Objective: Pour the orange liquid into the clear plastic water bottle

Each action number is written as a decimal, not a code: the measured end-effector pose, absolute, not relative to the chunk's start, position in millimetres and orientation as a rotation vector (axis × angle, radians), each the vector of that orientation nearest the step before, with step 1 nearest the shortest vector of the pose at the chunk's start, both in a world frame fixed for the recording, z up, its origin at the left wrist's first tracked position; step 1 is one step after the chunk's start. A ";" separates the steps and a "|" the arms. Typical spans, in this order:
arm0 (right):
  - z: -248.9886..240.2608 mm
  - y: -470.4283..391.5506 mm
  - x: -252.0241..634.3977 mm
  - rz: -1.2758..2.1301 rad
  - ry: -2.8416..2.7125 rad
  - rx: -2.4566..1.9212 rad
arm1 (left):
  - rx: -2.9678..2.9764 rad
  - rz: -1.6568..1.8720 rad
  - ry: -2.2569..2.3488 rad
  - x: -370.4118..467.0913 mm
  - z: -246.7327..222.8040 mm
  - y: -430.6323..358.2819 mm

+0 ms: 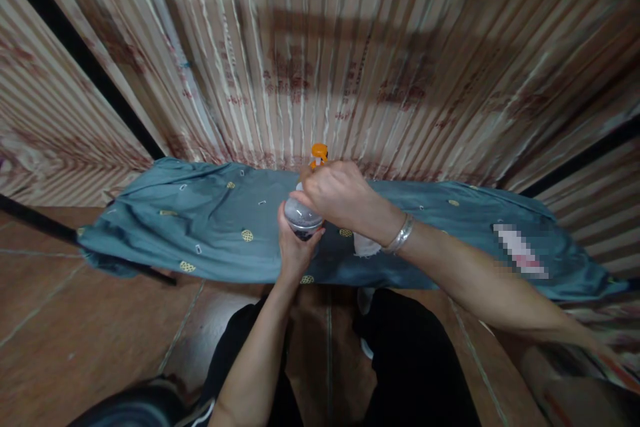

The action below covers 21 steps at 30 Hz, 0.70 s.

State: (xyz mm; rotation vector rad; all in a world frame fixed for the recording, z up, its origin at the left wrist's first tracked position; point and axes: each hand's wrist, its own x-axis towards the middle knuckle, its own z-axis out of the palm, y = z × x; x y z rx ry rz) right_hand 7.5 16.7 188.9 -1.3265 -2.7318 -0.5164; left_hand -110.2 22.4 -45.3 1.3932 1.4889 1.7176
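Observation:
A round, clear-topped container [303, 213] with greyish contents or lid is at the middle of the view. My left hand [296, 247] is wrapped round its lower part. Above its far edge, my right hand [333, 190] is closed, with the fingertips hidden; what it grips cannot be made out. Just beyond the right hand stands an orange object [319, 152] with a white part, partly covered by the hand. A whitish cloth [366, 245] lies under the right wrist, which wears a silver bracelet [403, 233].
A blue-green patterned cloth [220, 213] covers the long, narrow surface. A blurred pink and white item [520, 250] lies at its right. Behind hangs a striped curtain [300, 67], with dark poles [100, 73] at the sides. My knees are below the near edge.

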 end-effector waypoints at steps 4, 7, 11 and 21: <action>202.0 29.2 -6.4 -0.514 -2.922 -1.234 | 1.398 1.727 1.453 -108.4 -46.4 23.4; 207.5 38.0 -13.4 -0.432 -2.996 -1.288 | 1.407 1.750 1.423 -106.8 -47.8 24.4; 212.0 42.7 -14.2 -0.387 -3.052 -1.210 | 1.413 1.767 1.397 -106.0 -48.1 25.3; 209.9 46.6 -0.3 -0.427 -3.064 -1.121 | 1.409 1.755 1.409 -106.6 -46.1 24.2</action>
